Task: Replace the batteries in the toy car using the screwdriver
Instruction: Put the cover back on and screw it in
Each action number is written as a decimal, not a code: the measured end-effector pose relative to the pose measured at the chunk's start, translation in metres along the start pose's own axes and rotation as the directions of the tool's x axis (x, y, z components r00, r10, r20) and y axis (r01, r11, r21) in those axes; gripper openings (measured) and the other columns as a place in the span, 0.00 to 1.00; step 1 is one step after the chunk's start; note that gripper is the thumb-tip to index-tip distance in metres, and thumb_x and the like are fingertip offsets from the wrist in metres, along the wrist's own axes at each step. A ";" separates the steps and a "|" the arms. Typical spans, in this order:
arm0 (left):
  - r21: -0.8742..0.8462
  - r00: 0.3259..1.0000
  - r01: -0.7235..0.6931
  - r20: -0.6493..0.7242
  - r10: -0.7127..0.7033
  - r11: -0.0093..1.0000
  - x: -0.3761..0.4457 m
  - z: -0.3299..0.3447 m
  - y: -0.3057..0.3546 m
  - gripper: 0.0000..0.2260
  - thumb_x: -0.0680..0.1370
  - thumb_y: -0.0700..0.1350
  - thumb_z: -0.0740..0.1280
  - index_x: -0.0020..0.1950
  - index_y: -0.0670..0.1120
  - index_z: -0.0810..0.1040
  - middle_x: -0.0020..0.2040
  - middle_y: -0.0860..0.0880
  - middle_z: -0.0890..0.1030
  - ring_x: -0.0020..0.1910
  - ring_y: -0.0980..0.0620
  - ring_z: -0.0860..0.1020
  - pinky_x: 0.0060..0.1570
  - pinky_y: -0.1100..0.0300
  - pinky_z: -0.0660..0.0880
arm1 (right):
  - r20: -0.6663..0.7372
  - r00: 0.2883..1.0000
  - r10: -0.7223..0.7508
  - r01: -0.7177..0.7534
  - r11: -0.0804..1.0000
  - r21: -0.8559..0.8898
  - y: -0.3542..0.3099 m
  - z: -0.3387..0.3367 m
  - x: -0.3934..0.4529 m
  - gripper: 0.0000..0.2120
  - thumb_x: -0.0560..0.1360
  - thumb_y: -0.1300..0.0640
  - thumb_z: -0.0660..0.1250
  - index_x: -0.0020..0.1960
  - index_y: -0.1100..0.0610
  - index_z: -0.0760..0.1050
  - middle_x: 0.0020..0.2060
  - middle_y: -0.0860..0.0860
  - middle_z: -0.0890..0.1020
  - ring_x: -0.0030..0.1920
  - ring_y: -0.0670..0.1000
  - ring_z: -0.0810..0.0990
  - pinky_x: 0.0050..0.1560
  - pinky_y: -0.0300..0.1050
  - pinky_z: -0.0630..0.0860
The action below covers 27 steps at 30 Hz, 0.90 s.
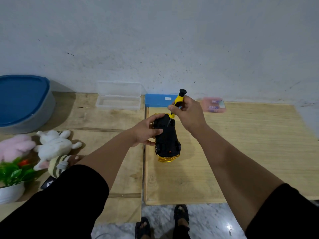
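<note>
The toy car [167, 142] lies upside down on the wooden table, black underside up, gold body showing at its near end. My left hand [146, 131] grips the car's far left side, thumb across the underside. My right hand [188, 112] holds the yellow and black screwdriver [177, 102] nearly upright, tilted a little toward me. Its tip touches the car's underside near the far end. A pink pack of batteries [214, 104] lies blurred at the back, right of my right hand.
An open clear plastic case [119, 99] and a blue box [158, 100] stand against the wall. A blue-lidded grey tub [24, 104] is at far left. Plush toys [51, 145] and a potted plant [12, 180] crowd the left table [241, 152] edge.
</note>
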<state>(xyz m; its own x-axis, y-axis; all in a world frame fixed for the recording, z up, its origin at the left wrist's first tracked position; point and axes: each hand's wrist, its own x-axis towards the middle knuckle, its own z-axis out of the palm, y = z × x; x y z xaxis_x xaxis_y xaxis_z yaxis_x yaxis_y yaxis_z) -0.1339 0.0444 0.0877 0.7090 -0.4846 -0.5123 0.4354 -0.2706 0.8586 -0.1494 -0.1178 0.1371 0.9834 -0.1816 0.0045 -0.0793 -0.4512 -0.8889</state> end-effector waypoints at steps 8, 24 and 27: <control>0.020 1.000 -0.011 -0.012 0.011 1.000 -0.002 -0.001 0.001 0.24 0.78 0.39 0.65 0.68 0.62 0.66 0.63 0.47 0.73 0.56 0.47 0.77 0.44 0.54 0.77 | 0.090 0.996 0.017 -0.030 0.988 0.151 -0.005 -0.001 -0.004 0.13 0.77 0.61 0.64 0.61 0.54 0.71 0.47 0.54 0.75 0.33 0.48 0.79 0.38 0.40 0.79; 0.019 0.999 -0.044 -0.004 0.044 0.999 -0.007 0.002 0.005 0.22 0.78 0.39 0.64 0.67 0.59 0.66 0.61 0.48 0.74 0.53 0.50 0.78 0.42 0.56 0.77 | 0.247 0.969 0.006 -0.075 0.960 0.269 -0.019 0.000 -0.010 0.14 0.78 0.59 0.62 0.64 0.56 0.69 0.50 0.53 0.75 0.37 0.49 0.84 0.41 0.38 0.80; 0.004 0.998 -0.052 -0.024 0.052 0.999 -0.007 -0.001 0.006 0.23 0.78 0.39 0.65 0.69 0.58 0.66 0.60 0.48 0.75 0.53 0.49 0.78 0.44 0.54 0.78 | 0.240 0.971 0.019 -0.091 0.952 0.291 -0.021 -0.001 -0.010 0.11 0.80 0.61 0.59 0.61 0.57 0.72 0.50 0.54 0.76 0.39 0.47 0.84 0.44 0.37 0.81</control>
<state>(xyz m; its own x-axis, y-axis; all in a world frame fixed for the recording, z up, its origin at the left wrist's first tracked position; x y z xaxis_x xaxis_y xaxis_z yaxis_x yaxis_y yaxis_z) -0.1359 0.0471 0.0961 0.7441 -0.4777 -0.4670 0.3958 -0.2479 0.8842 -0.1573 -0.1075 0.1561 0.9922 0.0248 -0.1224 -0.1170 -0.1587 -0.9804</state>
